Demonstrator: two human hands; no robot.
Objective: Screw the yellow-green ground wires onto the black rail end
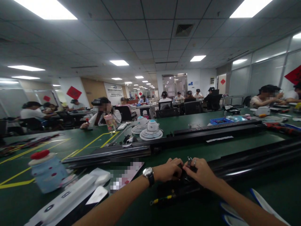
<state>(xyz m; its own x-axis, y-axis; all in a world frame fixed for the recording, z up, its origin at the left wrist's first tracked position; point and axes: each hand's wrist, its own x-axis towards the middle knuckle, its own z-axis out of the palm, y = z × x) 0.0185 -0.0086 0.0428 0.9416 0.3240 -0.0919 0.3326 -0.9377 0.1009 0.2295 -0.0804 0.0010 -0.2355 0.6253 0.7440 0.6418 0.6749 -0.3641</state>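
My left hand (169, 171), with a watch on the wrist, is closed, its curled fingertips against a dark piece at the end of a long black rail. What it grips is hidden by the fingers. My right hand (201, 173) meets it from the other side, its fingers pinched around a small shiny metal fitting (189, 161) that sticks up. Just below both hands lies a black bar (183, 190). A yellow-and-green wire (162, 199) with a ring terminal reaches out from its near end.
Long black rails (207, 133) cross the table (129, 201). White fans (151, 130), a pink-capped bottle (110, 123) and a blue tray (221, 121) stand farther back. A blue jar (48, 172) and a white power strip (68, 197) lie left. A person (101, 113) sits opposite.
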